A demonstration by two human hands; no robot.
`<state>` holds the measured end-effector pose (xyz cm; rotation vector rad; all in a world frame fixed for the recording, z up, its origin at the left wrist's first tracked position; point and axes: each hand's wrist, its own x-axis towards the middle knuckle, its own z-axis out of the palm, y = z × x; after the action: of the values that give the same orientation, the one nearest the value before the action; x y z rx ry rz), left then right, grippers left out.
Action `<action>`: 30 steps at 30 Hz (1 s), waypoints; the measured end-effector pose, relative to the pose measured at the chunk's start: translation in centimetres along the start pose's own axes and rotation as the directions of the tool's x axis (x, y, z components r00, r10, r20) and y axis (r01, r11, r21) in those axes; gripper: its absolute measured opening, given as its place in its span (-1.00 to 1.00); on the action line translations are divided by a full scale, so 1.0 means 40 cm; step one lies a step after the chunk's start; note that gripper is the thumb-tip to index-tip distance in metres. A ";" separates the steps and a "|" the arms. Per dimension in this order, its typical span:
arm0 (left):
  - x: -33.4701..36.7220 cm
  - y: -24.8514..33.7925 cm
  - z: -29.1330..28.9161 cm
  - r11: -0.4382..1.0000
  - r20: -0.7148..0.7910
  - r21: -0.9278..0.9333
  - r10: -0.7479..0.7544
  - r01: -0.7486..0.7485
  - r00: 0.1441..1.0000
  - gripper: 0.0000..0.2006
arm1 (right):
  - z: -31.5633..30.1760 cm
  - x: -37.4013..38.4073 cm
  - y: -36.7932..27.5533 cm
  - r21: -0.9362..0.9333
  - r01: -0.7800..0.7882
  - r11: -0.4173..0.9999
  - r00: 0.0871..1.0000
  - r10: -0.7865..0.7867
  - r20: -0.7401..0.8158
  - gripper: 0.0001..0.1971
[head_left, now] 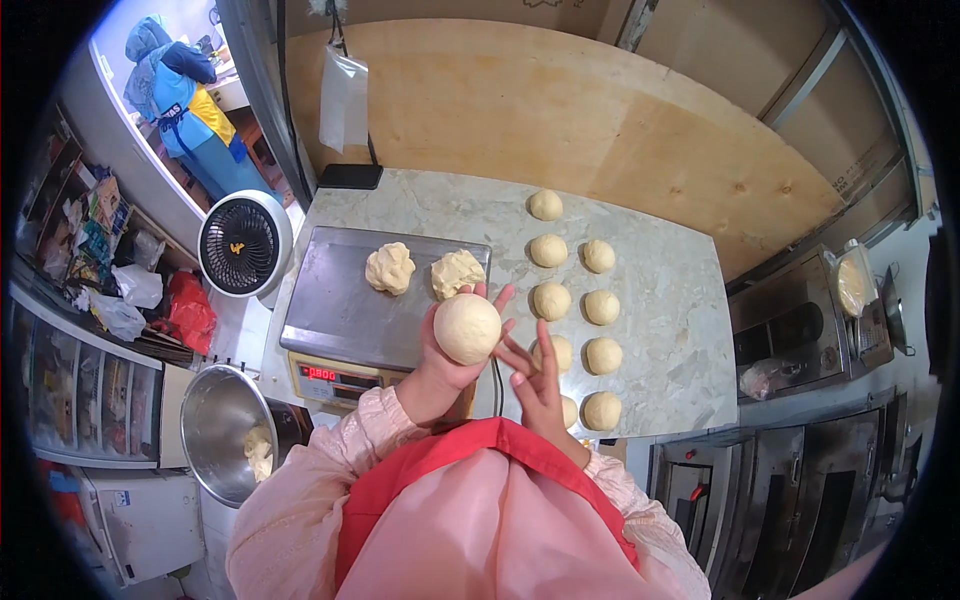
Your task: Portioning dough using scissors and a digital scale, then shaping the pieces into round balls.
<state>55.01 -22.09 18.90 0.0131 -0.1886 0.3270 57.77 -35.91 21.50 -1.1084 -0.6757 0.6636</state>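
Note:
A smooth round dough ball (467, 329) rests in my left hand (440, 370), whose fingers curve around it over the scale's near right corner. Just to its right, my right hand (543, 392) has its fingers spread and holds nothing; the fingertips point toward the ball. Two rough dough lumps sit on the steel tray of the digital scale (340, 310): one lump (389, 268) in the middle, another lump (456, 272) at the right edge, just beyond my left fingers. Several smooth dough balls (601, 307) stand in two columns on the table, some partly hidden by my right hand.
Left of the marble-patterned table (670, 300) stands a round fan (240, 245). A metal bowl (222, 430) with some dough is below it. A wooden board (560, 110) backs the table. Ovens (790, 490) stand at the right. Another person (190, 110) is beyond the doorway.

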 end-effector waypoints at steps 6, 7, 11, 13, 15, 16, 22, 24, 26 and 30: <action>0.007 -0.030 0.064 0.981 -0.208 0.191 0.086 -0.045 0.974 -0.61 | 0.038 0.015 0.007 0.144 0.079 0.986 0.989 -0.095 0.112 -0.22; 0.005 -0.033 0.068 0.973 -0.218 0.224 0.096 -0.045 0.971 -0.62 | 0.034 0.016 0.008 0.145 0.079 0.986 0.989 -0.096 0.113 -0.22; -0.001 -0.010 0.048 1.000 -0.056 -0.009 -0.030 0.030 0.998 -0.64 | -0.011 0.014 0.006 0.261 -0.053 0.964 0.985 0.093 -0.145 -0.33; -0.003 -0.007 0.050 0.993 0.022 -0.050 -0.104 0.105 0.994 -0.68 | -0.021 0.011 0.014 0.219 -0.063 0.974 0.956 0.122 -0.268 -0.44; -0.002 -0.015 0.046 0.982 -0.072 0.127 -0.130 0.138 0.989 -0.71 | 0.008 0.009 -0.002 0.266 -0.024 0.964 0.963 0.094 -0.253 -0.46; -0.003 -0.018 0.041 0.937 -0.169 0.297 -0.135 0.181 0.976 -0.73 | 0.018 0.007 -0.008 0.314 0.011 0.949 0.969 0.068 -0.238 -0.49; -0.036 -0.051 0.061 0.722 -0.287 0.657 -0.027 0.217 0.958 -0.50 | -0.011 0.022 -0.009 0.409 -0.176 0.896 0.965 0.240 -0.110 -0.52; -0.048 -0.064 0.056 0.614 -0.299 0.748 -0.026 0.251 0.954 -0.46 | -0.039 0.027 0.003 0.426 -0.250 0.870 0.952 0.301 -0.058 -0.49; -0.060 -0.081 0.053 0.717 -0.407 0.633 -0.011 0.291 0.914 -0.47 | -0.091 0.035 0.038 -0.091 -0.270 0.959 0.957 0.277 0.080 -0.51; -0.084 -0.075 0.013 0.771 -0.380 0.594 0.021 0.227 0.925 -0.51 | -0.109 0.033 0.004 0.040 -0.511 0.858 0.848 0.497 0.185 -0.48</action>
<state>52.76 -26.03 18.85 0.6318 0.3086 0.2609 61.91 -37.32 20.27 -1.1642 -0.4873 1.2424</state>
